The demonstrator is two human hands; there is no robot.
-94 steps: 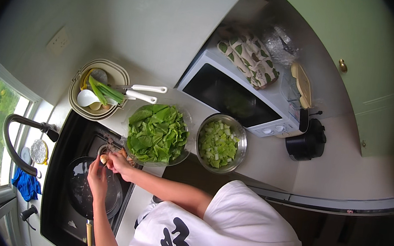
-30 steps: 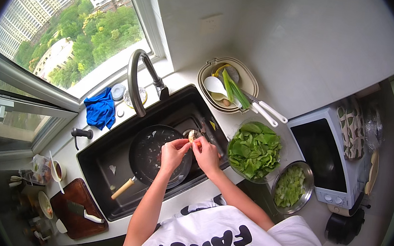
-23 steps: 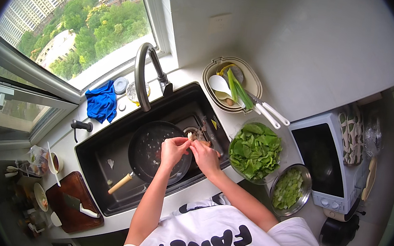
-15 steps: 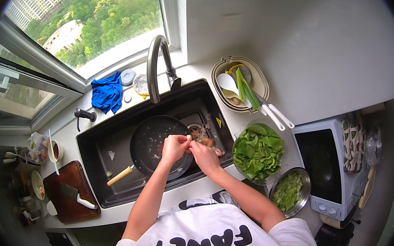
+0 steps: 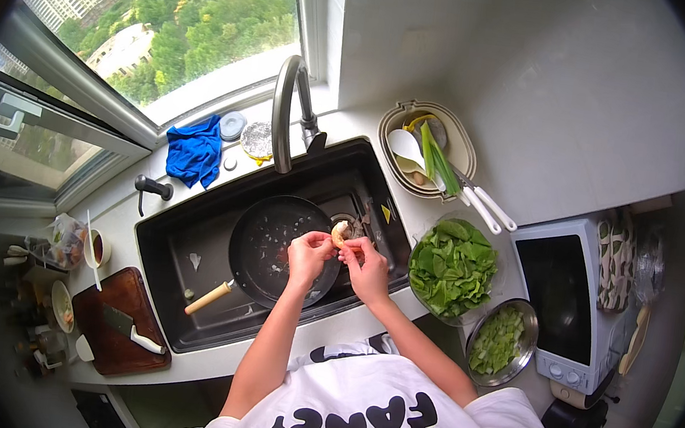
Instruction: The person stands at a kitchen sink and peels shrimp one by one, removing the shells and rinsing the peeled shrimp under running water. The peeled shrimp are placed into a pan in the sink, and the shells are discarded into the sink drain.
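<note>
Over the sink (image 5: pixel 187 247), my two hands meet at a small curved piece, orange with a white end, that looks like a shrimp (image 5: pixel 340 231). My left hand (image 5: pixel 309 256) pinches its left side. Fingertips of my right hand (image 5: pixel 367 273) grip its right side. Below my left hand lies a black frying pan (image 5: pixel 268 235) with a wooden handle, wet and dotted with small bits. Scraps lie around the drain (image 5: pixel 352 222) just beyond my right hand, which partly hides them.
A curved faucet (image 5: pixel 284 114) rises behind the sink. On the right stand a bowl of green leaves (image 5: pixel 452 269), a metal bowl of chopped greens (image 5: pixel 499 340) and a microwave (image 5: pixel 561 298). A cleaver (image 5: pixel 135 332) rests on a brown cutting board (image 5: pixel 109 348) at left.
My hands have drawn slightly apart, and more of the orange piece shows between my fingers. The whole view has shifted a little.
</note>
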